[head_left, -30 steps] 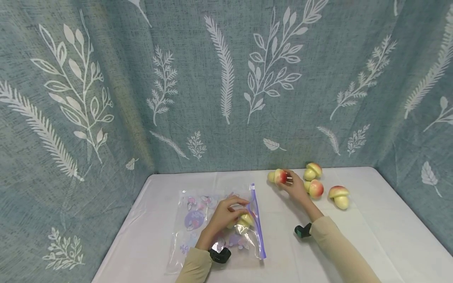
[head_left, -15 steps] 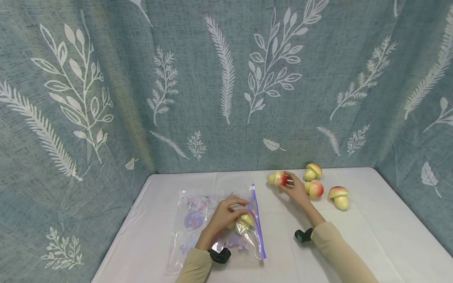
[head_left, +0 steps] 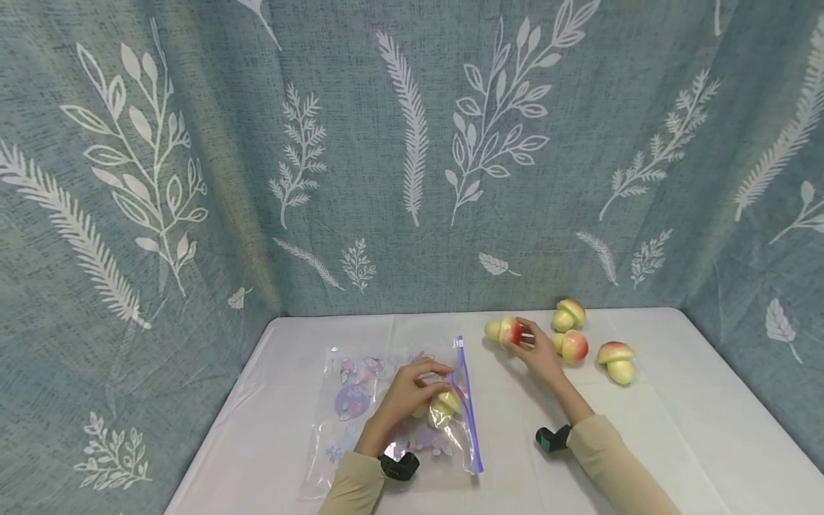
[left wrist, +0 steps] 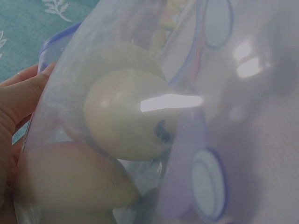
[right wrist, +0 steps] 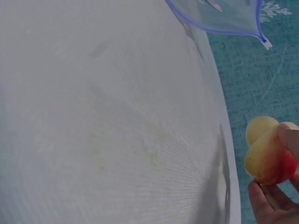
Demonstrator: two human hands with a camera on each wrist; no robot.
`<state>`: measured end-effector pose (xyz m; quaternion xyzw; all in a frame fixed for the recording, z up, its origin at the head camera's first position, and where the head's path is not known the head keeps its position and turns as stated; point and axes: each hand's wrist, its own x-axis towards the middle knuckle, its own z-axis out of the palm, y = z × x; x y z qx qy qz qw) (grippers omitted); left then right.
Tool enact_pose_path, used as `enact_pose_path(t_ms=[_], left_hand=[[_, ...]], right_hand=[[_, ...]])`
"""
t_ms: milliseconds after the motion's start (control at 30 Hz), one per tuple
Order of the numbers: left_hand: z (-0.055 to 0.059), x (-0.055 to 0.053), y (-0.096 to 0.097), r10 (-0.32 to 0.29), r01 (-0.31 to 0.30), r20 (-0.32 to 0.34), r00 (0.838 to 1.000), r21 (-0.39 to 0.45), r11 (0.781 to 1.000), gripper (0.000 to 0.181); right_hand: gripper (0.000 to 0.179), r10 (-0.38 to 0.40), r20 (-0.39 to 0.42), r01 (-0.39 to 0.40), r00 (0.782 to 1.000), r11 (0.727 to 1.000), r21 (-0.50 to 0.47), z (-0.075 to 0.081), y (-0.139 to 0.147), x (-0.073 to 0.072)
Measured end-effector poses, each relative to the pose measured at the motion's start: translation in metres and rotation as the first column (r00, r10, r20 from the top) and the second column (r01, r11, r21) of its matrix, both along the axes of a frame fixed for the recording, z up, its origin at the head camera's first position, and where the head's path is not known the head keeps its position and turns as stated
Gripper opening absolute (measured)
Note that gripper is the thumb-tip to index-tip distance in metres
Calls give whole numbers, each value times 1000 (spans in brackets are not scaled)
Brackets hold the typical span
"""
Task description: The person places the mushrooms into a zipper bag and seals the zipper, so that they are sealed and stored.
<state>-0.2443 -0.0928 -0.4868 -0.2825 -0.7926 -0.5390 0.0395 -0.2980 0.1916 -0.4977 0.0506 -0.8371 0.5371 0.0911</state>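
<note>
In the head view my left hand (head_left: 415, 386) grips the upper layer of a clear zip bag (head_left: 354, 436) near its purple zip edge. Inside the bag lie toy mushrooms (head_left: 444, 408), seen through the plastic as pale rounded shapes (left wrist: 126, 112) in the left wrist view. Off to the right, my right hand (head_left: 539, 354) holds a toy mushroom (head_left: 511, 331) by its red-and-yellow cap, stem pointing left. The right wrist view shows that mushroom (right wrist: 268, 161) between thumb and fingers, with the purple-edged bag mouth (right wrist: 224, 31) gaping at the top.
On the white table (head_left: 515, 472), right of my right hand, lie more toy mushrooms: one at the back (head_left: 569, 315), one nearer (head_left: 573, 346) and one farther right (head_left: 616, 363). A blue-green leaf-patterned curtain (head_left: 360, 179) stands behind and at both sides.
My right hand, with the toy mushroom in its fingers, has come slightly nearer to me. The left hand and the bag stay nearly where they were.
</note>
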Motion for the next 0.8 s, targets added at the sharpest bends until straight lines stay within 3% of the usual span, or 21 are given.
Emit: enact_pose_path(t_ms=[800], left_hand=[[1, 1, 1, -13, 14, -22, 1000, 36, 999, 25]], right_hand=[[59, 30, -9, -30, 1000, 997, -65, 1, 1, 12]])
